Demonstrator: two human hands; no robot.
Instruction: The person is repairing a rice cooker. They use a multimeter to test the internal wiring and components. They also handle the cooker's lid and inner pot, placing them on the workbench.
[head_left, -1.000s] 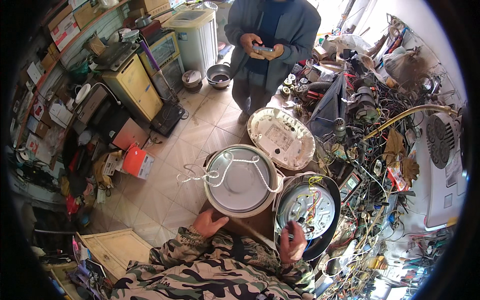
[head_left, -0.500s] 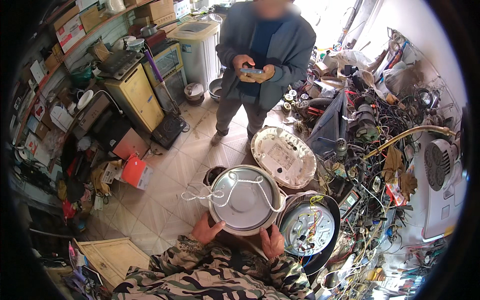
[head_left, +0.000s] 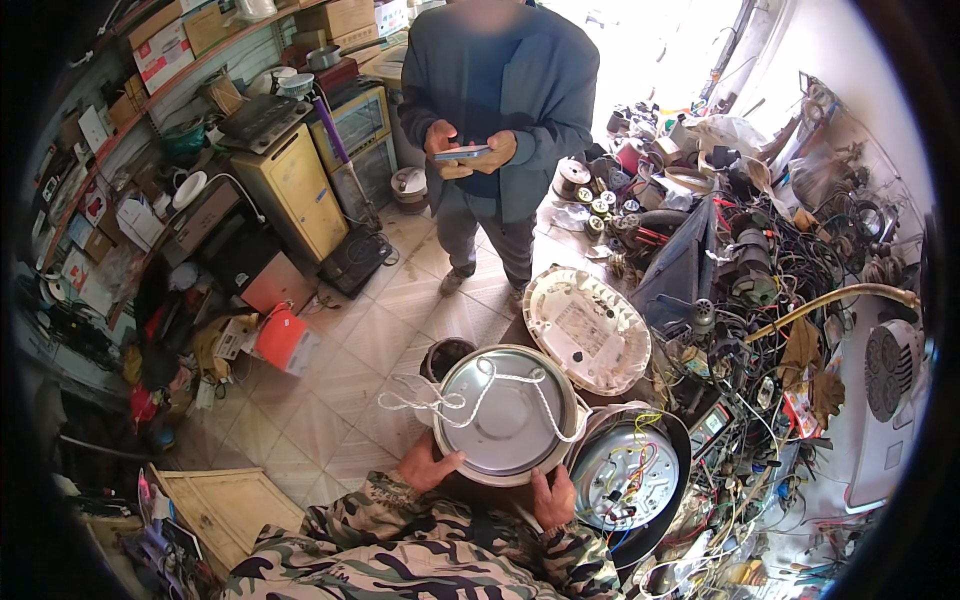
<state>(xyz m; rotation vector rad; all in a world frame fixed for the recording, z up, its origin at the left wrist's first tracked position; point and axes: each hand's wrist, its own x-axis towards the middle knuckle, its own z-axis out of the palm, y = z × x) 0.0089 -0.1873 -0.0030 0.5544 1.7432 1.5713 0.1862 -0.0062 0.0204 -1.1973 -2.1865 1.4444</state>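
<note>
In front of me is a round cooker (head_left: pixel 502 415) with a pale rim and a smooth silver metal top. A white twisted cord (head_left: pixel 487 372) lies loosely across it and hangs over its left side. My left hand (head_left: pixel 428 467) grips the near-left edge, thumb on the rim. At the near-right edge my right hand (head_left: pixel 553 497) holds the rim too, thumb up; its other fingers are partly hidden. Close to the right hand sits an open round appliance base (head_left: pixel 622 475), with a metal plate and red, yellow and blue wires showing.
An upturned cream plastic cover (head_left: pixel 587 330) lies beyond the cooker. Across from me a person (head_left: pixel 500 120) stands holding a phone (head_left: pixel 462 153). Tangled wires and parts (head_left: pixel 740 300) fill the right side. A multimeter (head_left: pixel 712 420) lies beside the base. Boxes and appliances line the left.
The whole view has shifted, so the cooker and bench things sit slightly lower and further right. Both hands keep their places on the rim. The standing person still holds the phone.
</note>
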